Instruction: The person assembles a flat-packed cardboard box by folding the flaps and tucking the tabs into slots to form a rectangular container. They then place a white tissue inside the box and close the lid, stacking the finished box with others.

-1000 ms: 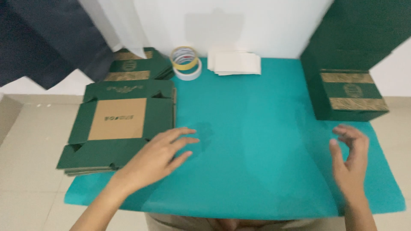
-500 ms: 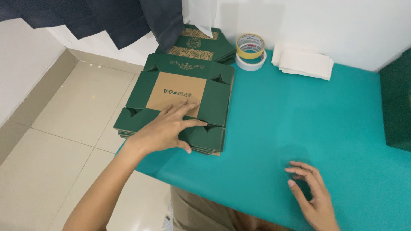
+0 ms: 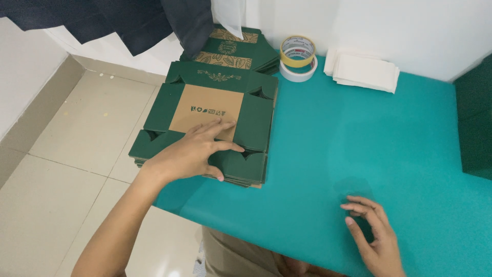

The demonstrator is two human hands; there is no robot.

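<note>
Both hands are out over the table, well apart from each other. Nearest, the right hand [image 3: 373,237] hovers low above or rests lightly on the teal table cover [image 3: 359,149], palm down, fingers loosely curled and spread, holding nothing; whether it actually touches the cover I cannot tell. Further left, the left hand [image 3: 193,152] lies flat with its fingers splayed on top of a stack of flattened dark green cartons [image 3: 205,125], fingertips pressing on the brown kraft panel in the middle of the top blank, thumb near the front flap. It is not clamped on anything, just laid open on the card. That stack sits at the left edge of the table, overhanging slightly toward the tiled floor [image 3: 66,169].

Behind it, against the wall, lies a second pile of green cartons with gold leaf print [image 3: 233,48], partly under a hanging dark cloth [image 3: 128,20]. Just right of that pile stand two rolls of tape [image 3: 298,57], a yellow one stacked on a white one. Beyond them to the right is a small stack of white paper sheets [image 3: 365,69], and a dark green box [image 3: 474,128] shows at the far right edge.
</note>
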